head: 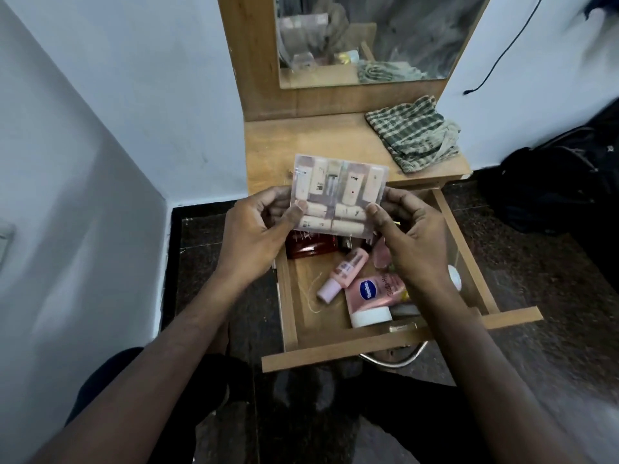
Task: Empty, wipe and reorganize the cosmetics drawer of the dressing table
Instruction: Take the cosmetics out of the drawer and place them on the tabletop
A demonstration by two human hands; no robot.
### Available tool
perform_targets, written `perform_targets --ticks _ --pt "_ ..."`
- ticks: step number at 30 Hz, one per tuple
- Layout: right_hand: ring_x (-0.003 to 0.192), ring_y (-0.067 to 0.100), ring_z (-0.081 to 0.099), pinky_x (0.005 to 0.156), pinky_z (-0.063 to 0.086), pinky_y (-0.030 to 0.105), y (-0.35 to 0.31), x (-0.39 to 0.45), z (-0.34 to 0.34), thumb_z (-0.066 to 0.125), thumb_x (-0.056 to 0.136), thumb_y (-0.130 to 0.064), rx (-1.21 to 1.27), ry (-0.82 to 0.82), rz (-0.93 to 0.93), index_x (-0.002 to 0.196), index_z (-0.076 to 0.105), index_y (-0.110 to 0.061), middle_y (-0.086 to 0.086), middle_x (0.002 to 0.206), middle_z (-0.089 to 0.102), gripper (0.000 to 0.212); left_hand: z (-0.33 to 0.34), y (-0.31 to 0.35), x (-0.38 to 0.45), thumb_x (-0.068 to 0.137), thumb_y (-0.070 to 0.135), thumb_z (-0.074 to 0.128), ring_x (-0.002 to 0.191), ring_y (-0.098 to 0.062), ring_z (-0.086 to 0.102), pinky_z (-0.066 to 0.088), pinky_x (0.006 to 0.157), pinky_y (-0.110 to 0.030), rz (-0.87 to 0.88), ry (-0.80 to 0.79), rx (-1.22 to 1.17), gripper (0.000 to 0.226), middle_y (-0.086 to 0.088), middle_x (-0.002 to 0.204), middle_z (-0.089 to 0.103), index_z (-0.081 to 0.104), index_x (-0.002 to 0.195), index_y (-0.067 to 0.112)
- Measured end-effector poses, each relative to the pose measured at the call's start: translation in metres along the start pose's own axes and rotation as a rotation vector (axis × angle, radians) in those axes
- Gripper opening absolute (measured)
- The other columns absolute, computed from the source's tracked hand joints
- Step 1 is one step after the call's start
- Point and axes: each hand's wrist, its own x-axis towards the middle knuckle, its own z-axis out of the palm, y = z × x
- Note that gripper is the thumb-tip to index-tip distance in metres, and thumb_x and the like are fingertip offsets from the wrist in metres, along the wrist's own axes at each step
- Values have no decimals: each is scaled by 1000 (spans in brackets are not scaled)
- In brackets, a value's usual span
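Both hands hold a clear plastic pack of small beige tubes [338,192] above the open wooden drawer [335,354]. My left hand [254,232] grips its left edge and my right hand [412,236] grips its right edge. Inside the drawer lie a pink lotion tube with a white cap [371,296], a small pink bottle [343,272], a dark red case [310,246] and other small items partly hidden by my right hand. A green checked cloth [415,135] lies on the tabletop at the right.
The wooden dressing table [301,142] with its mirror [378,35] stands against a white wall. A black bag [562,185] sits on the dark floor at the right. A metal handle [398,361] shows under the drawer front. A black cable [502,48] hangs on the wall.
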Motion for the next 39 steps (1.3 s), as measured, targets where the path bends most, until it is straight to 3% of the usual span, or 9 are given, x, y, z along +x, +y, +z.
perform_targets --ticks 2,5,8,10,14,20,25,31,39 --pt "112 10 75 92 64 41 -1 3 5 73 100 -20 -43 32 -38 133 69 -13 -3 117 80 35 -5 -3 13 99 32 75 104 -10 77 62 93 -32 -19 9 -77 31 10 111 81 76 127 18" --pt "112 0 72 94 59 24 -5 5 10 73 100 -26 -237 160 -202 139 66 -16 -10 118 78 41 -12 -6 40 97 31 78 108 -14 77 61 98 -39 -5 103 -134 36 7 114 81 76 129 15" --pt "108 -1 71 92 56 18 -2 3 12 71 101 -25 -375 239 -354 133 70 -14 -10 116 76 33 -20 -9 72 96 35 78 108 -11 76 62 94 -36 -16 220 -162 39 8 115 80 75 130 17" --pt "104 1 72 89 58 19 3 3 10 71 102 -23 -455 227 -442 125 72 -10 -7 113 77 26 -27 -13 94 96 35 78 105 -7 76 62 92 -33 -33 289 -139 37 11 112 81 76 129 19" --pt "100 2 70 89 52 9 11 4 4 71 97 -14 -568 200 -552 114 75 -2 1 109 78 22 -38 -21 122 97 28 77 102 -2 76 62 89 -25 -54 383 -127 33 13 109 81 77 129 19" --pt "104 9 74 86 62 28 18 7 -11 69 99 -21 -539 210 -445 116 74 -7 -1 111 78 22 -40 -29 133 99 25 75 109 -1 74 60 91 -20 -28 397 -132 34 11 116 79 74 132 18" --pt "102 -2 70 86 56 14 13 6 -15 71 98 -15 -517 222 -393 114 74 -12 -5 107 76 16 -39 -36 132 98 33 75 105 -3 76 61 94 -27 -43 394 -86 34 11 113 80 77 128 17" --pt "101 5 73 86 58 21 15 5 -19 72 99 -13 -515 215 -374 113 74 -13 -5 106 77 15 -34 -36 131 95 38 78 98 -1 77 62 94 -25 -99 476 -99 37 7 107 82 79 125 17" --pt "99 3 71 87 54 13 12 6 -17 72 99 -14 -566 219 -386 113 74 -11 -5 107 75 15 -31 -30 125 93 40 81 103 5 73 59 95 -20 -123 555 -140 46 11 113 79 75 131 16"
